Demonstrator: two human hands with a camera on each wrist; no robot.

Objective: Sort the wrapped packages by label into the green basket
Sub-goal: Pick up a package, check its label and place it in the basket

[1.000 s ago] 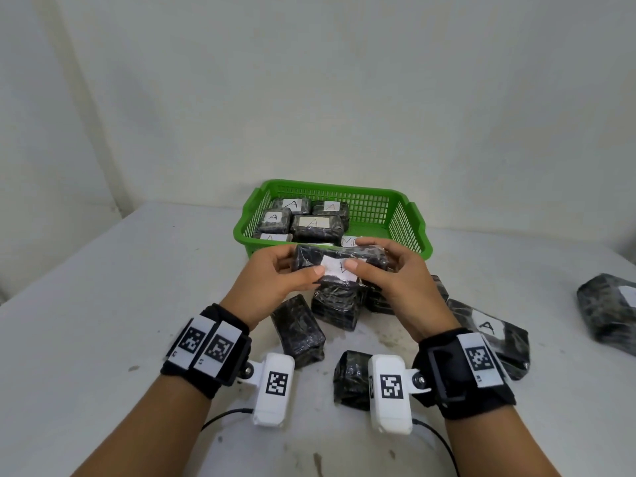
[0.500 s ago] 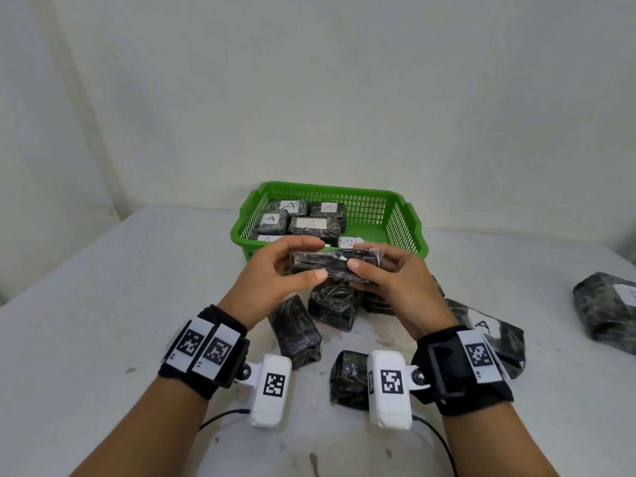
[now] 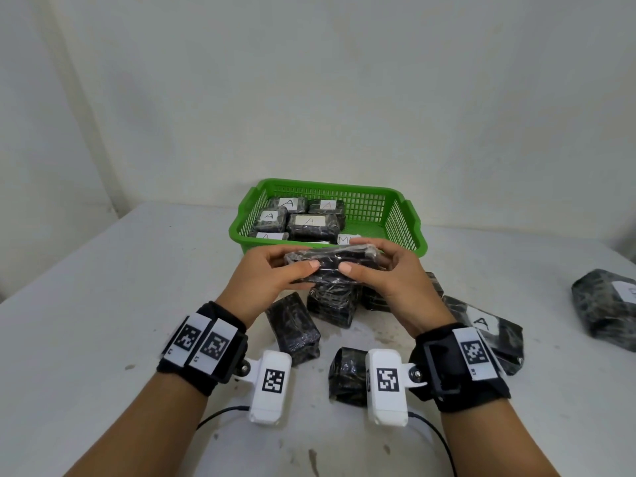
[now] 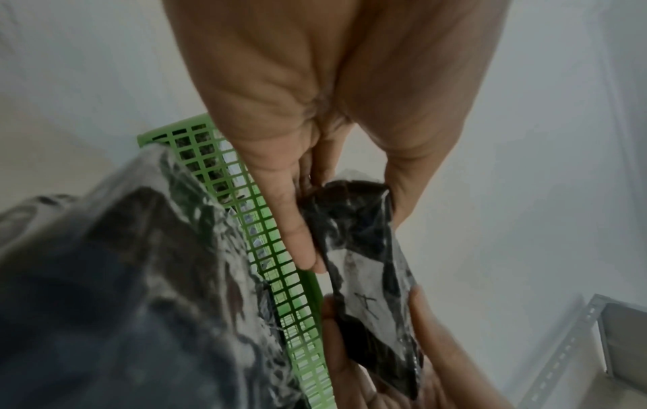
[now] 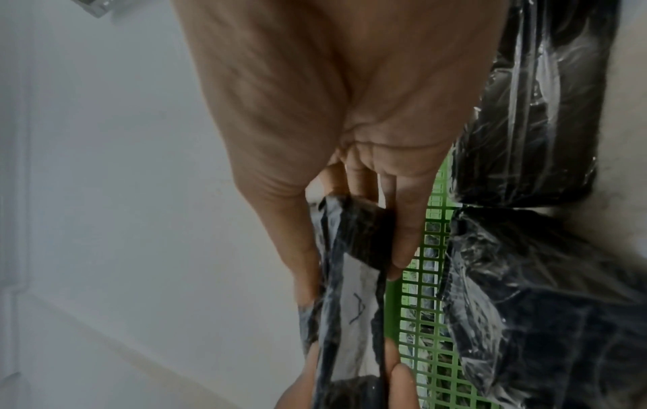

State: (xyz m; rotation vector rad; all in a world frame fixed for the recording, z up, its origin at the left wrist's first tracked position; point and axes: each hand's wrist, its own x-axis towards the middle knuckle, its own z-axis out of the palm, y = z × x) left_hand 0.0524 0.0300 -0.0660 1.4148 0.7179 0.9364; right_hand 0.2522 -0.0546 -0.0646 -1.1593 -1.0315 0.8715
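Both hands hold one black wrapped package (image 3: 332, 265) in the air just in front of the green basket (image 3: 407, 223). My left hand (image 3: 272, 275) grips its left end and my right hand (image 3: 382, 275) its right end, thumbs on the near side. In the head view its label faces away from me. The wrist views show a white label marked "A" on the package (image 4: 367, 279) (image 5: 353, 301) between the fingers of my left hand (image 4: 297, 221) and right hand (image 5: 350, 235). Several packages labelled "A" (image 3: 311, 223) lie in the basket's left half, one marked "M" at its front.
Several more black packages lie on the white table (image 3: 103, 287) under and near my hands: one at the left (image 3: 292, 327), one in the middle (image 3: 332, 304), one near my right wrist (image 3: 347, 375), a flat one labelled "A" (image 3: 488, 327). Another package (image 3: 605, 308) sits at the far right.
The held package has been turned over: its white label faced me a second ago and now faces away. Both hands have kept their hold and stayed in front of the basket.
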